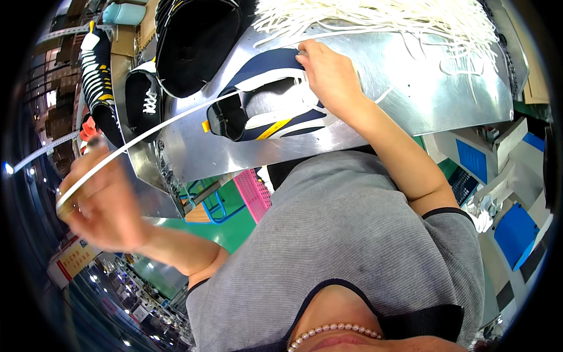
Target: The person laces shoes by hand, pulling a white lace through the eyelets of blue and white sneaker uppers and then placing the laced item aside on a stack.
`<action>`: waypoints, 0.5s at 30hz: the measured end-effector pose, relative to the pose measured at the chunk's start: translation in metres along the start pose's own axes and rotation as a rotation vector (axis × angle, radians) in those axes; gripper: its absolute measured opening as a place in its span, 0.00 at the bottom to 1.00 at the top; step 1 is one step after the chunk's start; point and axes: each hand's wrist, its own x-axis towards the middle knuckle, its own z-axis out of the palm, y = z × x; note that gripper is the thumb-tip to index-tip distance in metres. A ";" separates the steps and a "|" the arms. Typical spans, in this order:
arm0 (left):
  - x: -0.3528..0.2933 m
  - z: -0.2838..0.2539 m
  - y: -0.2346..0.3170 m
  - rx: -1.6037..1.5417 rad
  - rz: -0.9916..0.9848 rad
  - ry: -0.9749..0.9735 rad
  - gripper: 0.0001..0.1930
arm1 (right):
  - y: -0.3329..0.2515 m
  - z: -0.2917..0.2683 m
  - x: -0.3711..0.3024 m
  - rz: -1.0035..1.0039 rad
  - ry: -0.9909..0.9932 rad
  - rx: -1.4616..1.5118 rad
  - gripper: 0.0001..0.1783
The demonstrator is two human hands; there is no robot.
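Note:
A navy and white shoe upper [275, 108] with a yellow stripe lies on the metal table, its black-lined opening toward the left. My right hand [328, 73] is closed on its far edge, at the navy part, with fingertips pressed together there. My left hand [102, 196], smeared by motion, is raised out to the left, off the table. A white shoelace [158, 128] runs taut from the shoe's lacing edge to my left hand, which grips it. The exact finger placement on the lace is blurred.
A heap of white laces [375, 17] lies along the table's [422, 100] far side. Several black shoes stand at the left, among them a laced one [143, 100] and a large dark one [196, 47]. A pink perforated basket [253, 193] sits below the table. White-and-blue boxes [472, 158] are at the right.

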 end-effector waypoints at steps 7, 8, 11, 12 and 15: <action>-0.057 -0.006 -0.195 1.575 0.232 -0.416 0.08 | 0.001 -0.002 -0.002 -0.076 0.036 0.086 0.12; -0.060 -0.005 -0.203 1.548 0.227 -0.368 0.07 | 0.000 -0.006 -0.003 -0.076 0.025 0.087 0.12; -0.060 -0.005 -0.213 1.569 0.295 -0.340 0.07 | 0.003 -0.016 -0.005 -0.009 0.107 0.497 0.13; -0.061 -0.009 -0.216 1.535 0.268 -0.342 0.08 | -0.007 -0.030 -0.010 0.062 0.081 0.546 0.12; -0.061 -0.017 -0.218 1.461 0.193 -0.345 0.09 | -0.025 -0.050 -0.041 0.014 0.053 0.556 0.12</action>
